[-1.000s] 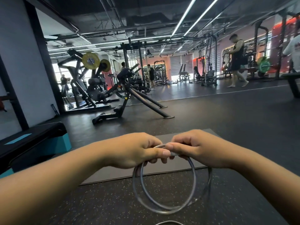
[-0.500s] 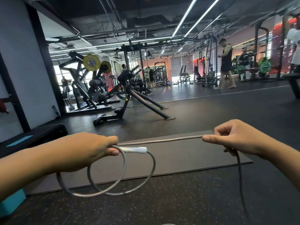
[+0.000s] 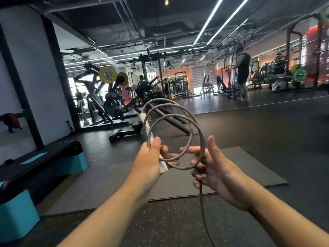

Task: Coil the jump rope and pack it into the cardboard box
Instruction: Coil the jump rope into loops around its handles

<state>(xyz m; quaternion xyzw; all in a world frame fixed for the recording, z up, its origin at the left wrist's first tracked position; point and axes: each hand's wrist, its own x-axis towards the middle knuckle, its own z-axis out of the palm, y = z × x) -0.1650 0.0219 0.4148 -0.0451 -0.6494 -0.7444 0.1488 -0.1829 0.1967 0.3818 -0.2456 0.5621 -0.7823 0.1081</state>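
The grey jump rope (image 3: pixel 191 125) stands in three upright loops in front of me. My left hand (image 3: pixel 151 157) grips the coil at its lower left, together with the rope's white handle (image 3: pixel 163 167). My right hand (image 3: pixel 210 166) is at the coil's lower right, fingers loosely curled around the rope. The free end of the rope hangs from that hand toward the floor (image 3: pixel 202 202). No cardboard box is in view.
A dark exercise mat (image 3: pixel 240 168) lies on the speckled floor below my hands. A black and teal step platform (image 3: pixel 41 168) stands at the left. Gym machines (image 3: pixel 114 104) fill the back; a person (image 3: pixel 243 73) stands far right.
My hands were apart with a straight stretch of rope between them. They have come together and risen, and a third loop has joined the coil, which now stands upright.
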